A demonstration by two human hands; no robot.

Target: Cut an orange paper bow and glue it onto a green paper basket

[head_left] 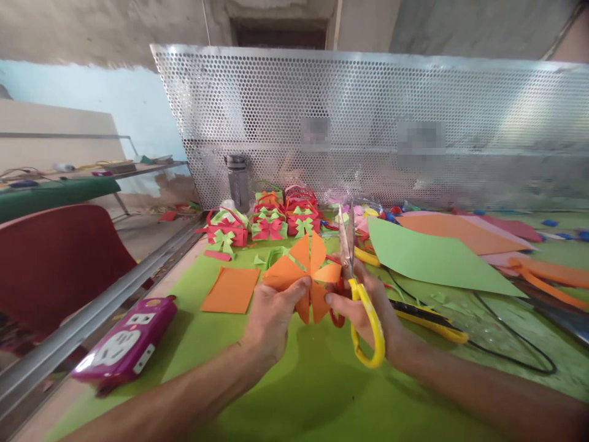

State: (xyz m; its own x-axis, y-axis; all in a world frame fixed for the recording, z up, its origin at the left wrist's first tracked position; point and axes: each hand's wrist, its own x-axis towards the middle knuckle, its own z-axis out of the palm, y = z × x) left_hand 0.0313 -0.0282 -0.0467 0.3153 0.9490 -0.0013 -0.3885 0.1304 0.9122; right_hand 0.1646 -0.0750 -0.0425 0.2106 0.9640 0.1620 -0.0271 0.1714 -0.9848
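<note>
Bare forearms reach in from seven and four o'clock, nearest the camera, taking the orange paper flower (310, 270) as the clock's centre. Beneath them spreads a green tabletop (322, 405), backed at twelve by a perforated metal panel (276, 92). At three lies a pale green sheet (437, 258); at eight, a purple power strip (129, 341). Scissors (368, 344) with yellow handles sit in the right hand (380, 294), which grips them upright with blades slightly parted toward one o'clock, probably so its thumb, against the flower's lower right petals, stays usable. The left hand (271, 313) pinches the flower, thumb in front near its middle, likely to steady the cut petals while leaving their tips exposed. Just beyond the left knuckles, at nine, rests an orange paper piece (230, 290). A metal rail (101, 310) bounds the table's left side, the strip just inside it; green surface gives room from five to seven, while the sheet and a yellow-black cutter (427, 320) crowd the right wrist.
</note>
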